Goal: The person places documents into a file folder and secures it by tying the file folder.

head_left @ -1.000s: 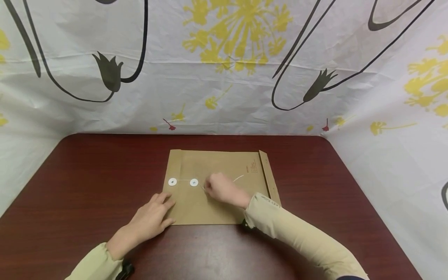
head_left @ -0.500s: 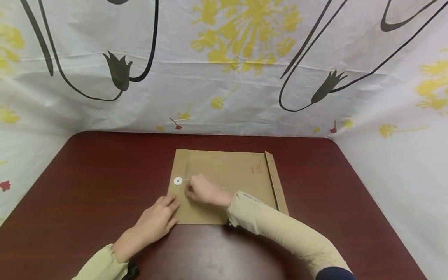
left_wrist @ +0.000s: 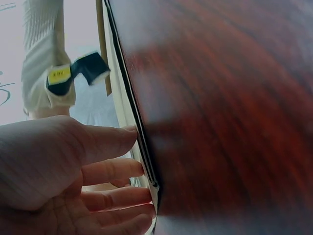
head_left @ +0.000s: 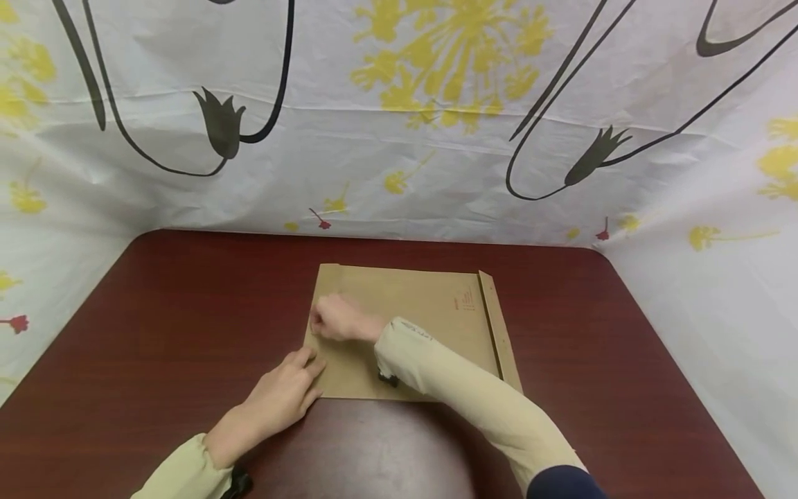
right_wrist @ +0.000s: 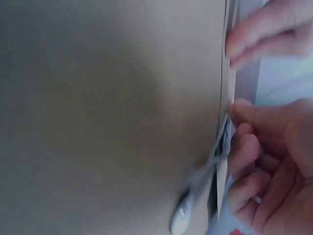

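A kraft-paper document envelope [head_left: 405, 298] lies flat on the dark red table. My left hand [head_left: 282, 391] rests on its near left corner, and in the left wrist view the fingertips [left_wrist: 129, 197] touch the envelope along its edge. Over the envelope's left flap is my right hand [head_left: 339, 317], fingers curled. The right wrist view shows its thumb and index finger pinching a thin white string [right_wrist: 218, 137]. That string runs to a white button [right_wrist: 182, 218], blurred, on the envelope. In the head view the right hand hides both buttons and the string.
The wooden table [head_left: 206, 312] extends around the envelope on all sides. A white patterned cloth [head_left: 349, 159] hangs behind it and along both sides. On the envelope's right edge is a raised folded strip [head_left: 501, 326].
My right hand has moved left across the envelope, from right of the inner button to over the left flap, covering the outer button. The left hand keeps its place on the corner.
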`<state>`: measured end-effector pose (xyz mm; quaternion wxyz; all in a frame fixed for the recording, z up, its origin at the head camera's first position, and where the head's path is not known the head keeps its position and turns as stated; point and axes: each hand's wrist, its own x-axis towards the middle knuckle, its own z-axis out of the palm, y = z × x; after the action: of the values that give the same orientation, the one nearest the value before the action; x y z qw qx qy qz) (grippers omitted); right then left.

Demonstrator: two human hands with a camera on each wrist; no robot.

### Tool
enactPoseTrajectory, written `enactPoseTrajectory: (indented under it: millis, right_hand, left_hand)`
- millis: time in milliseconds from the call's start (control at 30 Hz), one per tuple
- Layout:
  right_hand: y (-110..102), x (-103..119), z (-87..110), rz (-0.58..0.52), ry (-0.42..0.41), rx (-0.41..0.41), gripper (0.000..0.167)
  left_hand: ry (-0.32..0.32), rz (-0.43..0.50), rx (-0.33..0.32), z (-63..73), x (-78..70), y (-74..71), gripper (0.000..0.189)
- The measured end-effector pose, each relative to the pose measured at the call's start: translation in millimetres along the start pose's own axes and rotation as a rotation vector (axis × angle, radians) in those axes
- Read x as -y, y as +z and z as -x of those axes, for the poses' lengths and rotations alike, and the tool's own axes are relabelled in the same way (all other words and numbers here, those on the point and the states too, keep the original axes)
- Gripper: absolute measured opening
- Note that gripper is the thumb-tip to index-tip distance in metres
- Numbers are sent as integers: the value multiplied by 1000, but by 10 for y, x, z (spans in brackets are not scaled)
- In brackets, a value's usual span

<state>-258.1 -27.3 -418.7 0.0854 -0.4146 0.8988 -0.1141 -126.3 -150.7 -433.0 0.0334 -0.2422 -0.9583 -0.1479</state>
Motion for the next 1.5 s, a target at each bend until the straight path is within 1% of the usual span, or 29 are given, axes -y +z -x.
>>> enactPoseTrajectory:
  millis: [100,167,267,367,467,667,733,867,967,1100,1300,1500]
  right_hand:
    - [-33,-58,-88,111,-68,42,14]
    - [-58,-85,-128,140,-127,58,15]
    - [-75,-110,-175,180,-205,52,18]
    - [-84,-120,-211,230,-253,44,19]
    - [-89,-127,-235,271,-263,53,17]
    - [-83,-135,-257,316,-248,63,10]
    - [-80,-114,-254,344,-266,61,10]
    - [-66,-40,-249,386,-345,70,12]
    - [-54,-1,-251,395,-369,79,12]
    - [-67,-15,-277,396,-365,81,11]
    - [-82,-137,-325,385,-362,58,11]
    - [-99,-227,-323,329,-306,51,10]
  left_hand:
    - [3,6,2,-3,2,-3,38]
    - [2,10,4,-2,1,-4,38]
    - [1,9,-1,0,0,-1,37]
    - [1,5,-10,1,0,7,37]
    - [-4,0,-14,3,2,12,37]
    - [-13,0,-10,8,4,15,37]
    - [-18,3,-5,9,1,13,37]
    - [-27,7,1,12,-5,8,38]
    - [-23,3,-4,8,-3,5,37]
    - [-24,2,-3,2,-4,-3,37]
    - [-31,1,5,-6,-11,-14,37]
    - [-40,-3,6,2,-12,-15,37]
